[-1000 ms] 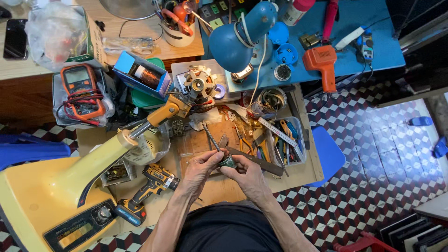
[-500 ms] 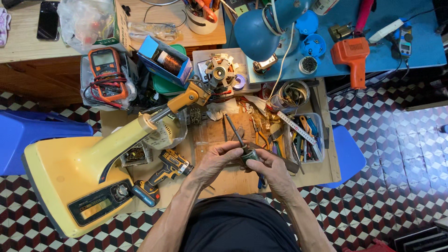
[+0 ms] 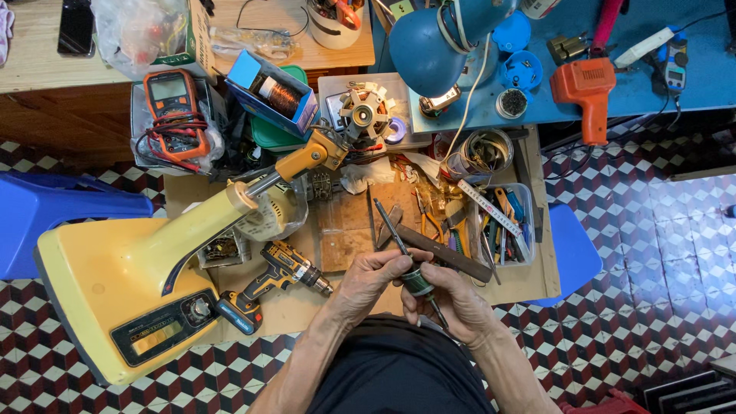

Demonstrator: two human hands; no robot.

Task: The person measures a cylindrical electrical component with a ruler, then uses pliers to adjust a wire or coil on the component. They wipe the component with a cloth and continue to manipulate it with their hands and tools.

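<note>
Left hand (image 3: 372, 277) and right hand (image 3: 452, 299) pinch a small motor rotor (image 3: 418, 280) at lower centre, above the surface (image 3: 307, 310); likely dense, rigid, its windings delicate, best held by the steel shaft (image 3: 392, 234).

The broad plastic base of the fan (image 3: 115, 291) was pale yellow, its neck joint (image 3: 307, 157) a deeper orange-yellow. The round metal lamp shade (image 3: 441, 38) was blue, like the flat tabletop (image 3: 690, 84) under the orange plastic heat gun (image 3: 586, 84). The boxy handheld multimeter (image 3: 176, 107) was orange and grey with red leads. The cordless drill (image 3: 268, 284) was yellow and black. The tiled floor (image 3: 652, 230) carried a red, white and black cube pattern.
</note>
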